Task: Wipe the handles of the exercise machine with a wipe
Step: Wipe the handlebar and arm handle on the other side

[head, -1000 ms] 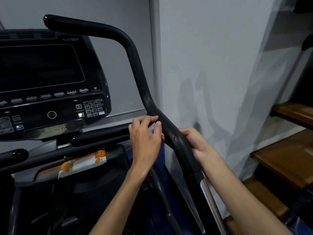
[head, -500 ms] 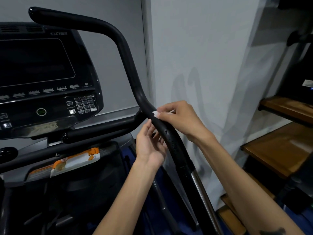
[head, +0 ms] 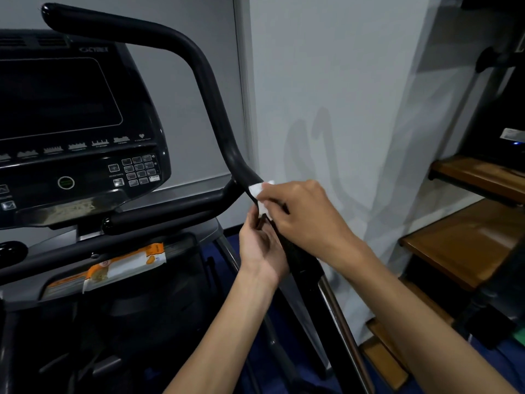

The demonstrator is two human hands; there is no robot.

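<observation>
Pressing white wipe (head: 260, 194) against black handle (head: 216, 109) with right hand (head: 304, 217), grip holding wipe; left hand (head: 260, 248), fingers curled, gripping handle just below wipe.

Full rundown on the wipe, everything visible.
The wipe is a small white sheet, soft and crumpled, draped over the black handle just below its bend. The right hand pinches it against the handle, covering most of it; the left hand holds the handle just below. Whether it is damp cannot be told.

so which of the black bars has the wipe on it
The tall curved handle by the wall; the right hand holds the white wipe on it. The shorter horizontal bars are bare.
</observation>
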